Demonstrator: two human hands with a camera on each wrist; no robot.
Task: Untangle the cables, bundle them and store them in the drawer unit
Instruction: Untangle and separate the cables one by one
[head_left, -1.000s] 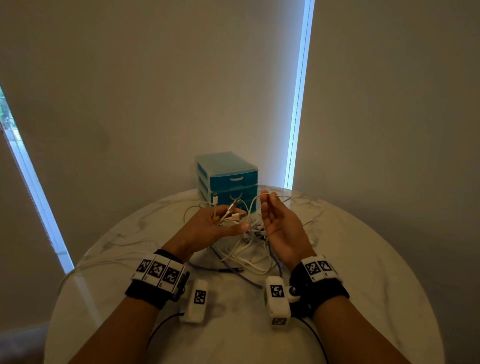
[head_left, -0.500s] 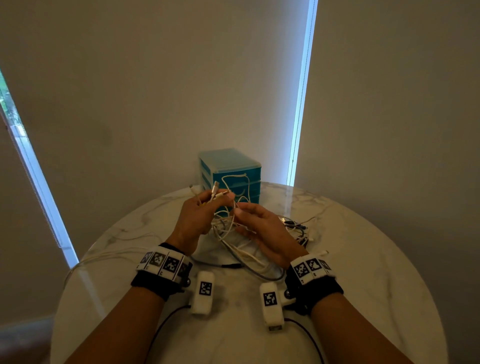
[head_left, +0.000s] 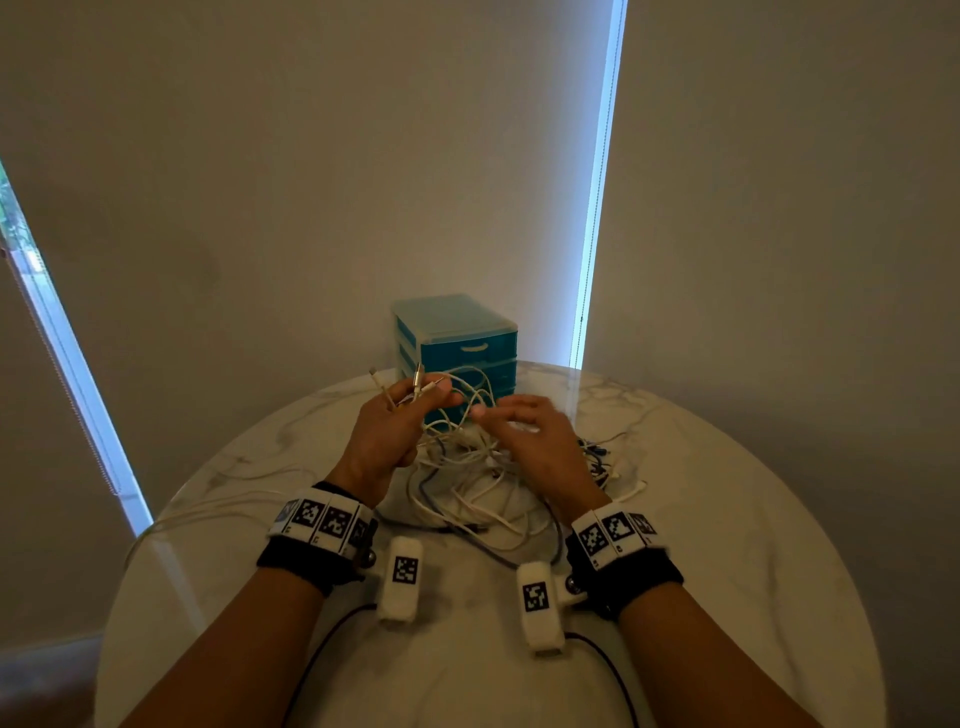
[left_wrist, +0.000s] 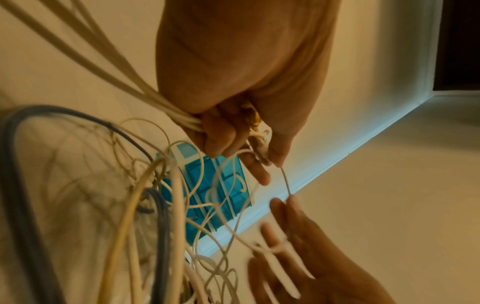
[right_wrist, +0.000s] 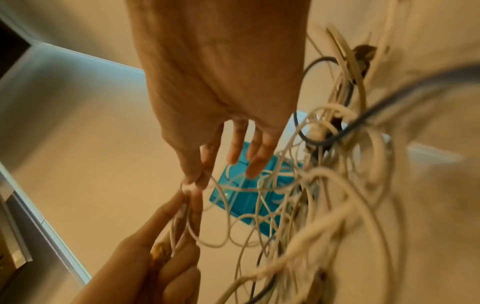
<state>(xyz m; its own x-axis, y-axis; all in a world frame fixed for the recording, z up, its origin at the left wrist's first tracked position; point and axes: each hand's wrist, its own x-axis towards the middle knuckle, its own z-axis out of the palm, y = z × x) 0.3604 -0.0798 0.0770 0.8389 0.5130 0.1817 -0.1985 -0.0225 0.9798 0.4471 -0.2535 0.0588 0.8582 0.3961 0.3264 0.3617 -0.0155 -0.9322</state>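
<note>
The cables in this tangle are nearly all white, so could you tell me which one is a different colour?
The dark blue-grey cable: it loops through the white cables on the table, thicker than the thin white strands.

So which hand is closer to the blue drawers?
Left. The left hand is raised right in front of the blue drawers, gripping cable ends. The right hand sits lower and nearer the person, over the cable pile.

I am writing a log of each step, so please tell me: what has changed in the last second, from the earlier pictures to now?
The left hand rose, turned and closed its grip on several cable ends. The right hand, open and palm-up before, turned over and now pinches one thin white cable beside the left fingers. The tangled cables remain on the table, and the blue drawer unit stays shut.
</note>
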